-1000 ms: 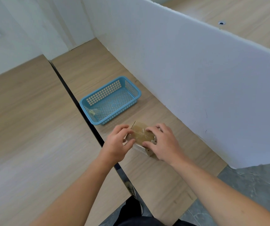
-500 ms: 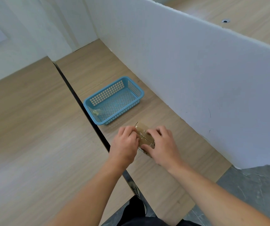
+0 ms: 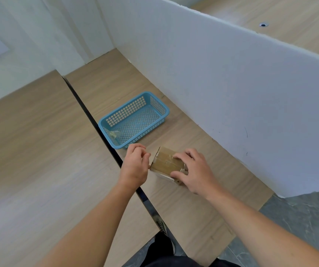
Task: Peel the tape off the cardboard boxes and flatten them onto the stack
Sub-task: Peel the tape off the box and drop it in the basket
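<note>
A small brown cardboard box [image 3: 165, 161] stands on the wooden table, with clear tape across its top. My right hand [image 3: 194, 171] grips the box from the right, fingers over its top and thumb on the near side. My left hand [image 3: 136, 166] is at the box's left edge, with thumb and forefinger pinched together at the tape end there. Whether the tape end is lifted is too small to tell.
A blue plastic basket [image 3: 159, 106] lies just beyond the box, with a crumpled bit of clear tape [image 3: 113, 133] in its near corner. A white partition [image 3: 231, 93] runs along the right. A dark gap [image 3: 97, 124] separates two tabletops.
My left hand has slid from on top of the box to its left edge and now pinches there. My right hand has stayed on the box.
</note>
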